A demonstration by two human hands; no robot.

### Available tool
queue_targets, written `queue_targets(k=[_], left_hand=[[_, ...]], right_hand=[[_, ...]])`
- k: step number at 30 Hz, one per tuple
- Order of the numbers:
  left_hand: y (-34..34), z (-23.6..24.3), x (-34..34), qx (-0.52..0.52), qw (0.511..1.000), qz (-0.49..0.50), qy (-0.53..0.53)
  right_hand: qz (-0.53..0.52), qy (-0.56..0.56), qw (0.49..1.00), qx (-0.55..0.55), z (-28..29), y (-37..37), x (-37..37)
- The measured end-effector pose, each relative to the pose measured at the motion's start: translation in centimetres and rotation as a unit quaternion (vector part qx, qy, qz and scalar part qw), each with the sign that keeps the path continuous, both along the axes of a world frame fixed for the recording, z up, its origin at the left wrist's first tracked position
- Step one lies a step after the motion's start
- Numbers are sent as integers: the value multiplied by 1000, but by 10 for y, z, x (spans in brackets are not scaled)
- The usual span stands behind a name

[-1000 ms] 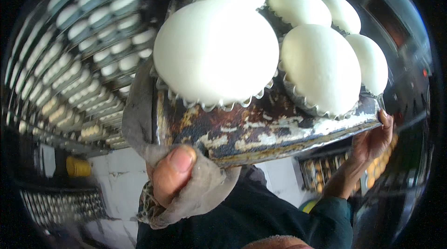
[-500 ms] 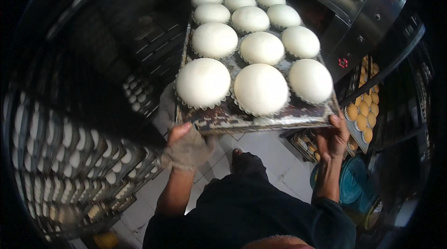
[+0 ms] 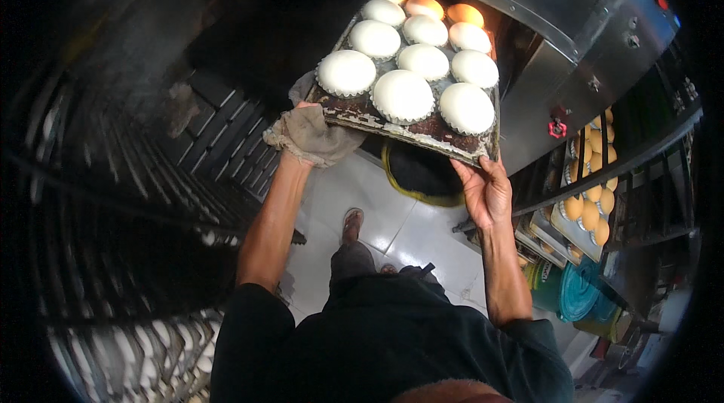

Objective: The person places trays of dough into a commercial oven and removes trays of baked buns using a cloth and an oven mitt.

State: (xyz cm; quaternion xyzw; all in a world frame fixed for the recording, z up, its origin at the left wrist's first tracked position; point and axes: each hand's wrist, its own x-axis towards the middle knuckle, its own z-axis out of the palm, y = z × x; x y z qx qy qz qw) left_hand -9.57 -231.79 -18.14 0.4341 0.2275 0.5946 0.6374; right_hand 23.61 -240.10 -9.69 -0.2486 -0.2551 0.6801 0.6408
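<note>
I hold a worn, dark baking tray out in front of me, with several round white dough buns on it in fluted cups. My left hand grips its near left corner through a greyish-brown cloth; most of those fingers are hidden. At the near right corner, my right hand is closed bare on the rim, thumb up and fingers partly under the tray. The tray's far end is at a steel oven, where an orange glow lights the farthest buns.
A red valve knob sits on the oven front. On the right, a rack holds trays of browned buns above a teal bucket lid. Dark racks stand left, with white buns lower down. A yellow-rimmed black container is below the tray.
Both hands have carried the tray forward, away from my body, and its far end now catches an orange glow. Both arms are stretched farther out, and the view has shifted.
</note>
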Motion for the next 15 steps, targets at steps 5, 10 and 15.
queue_targets(k=[5, 10, 15], left_hand=[[50, -79, -34, 98, 982, 154, 53], [-29, 83, 17, 179, 758, 274, 565], [-99, 136, 68, 62, 708, 161, 684]], right_hand=[[6, 16, 1000, -2, 10, 27, -13], [-1, 30, 999, -16, -7, 24, -8], [1, 15, 999, -32, -7, 18, -8]])
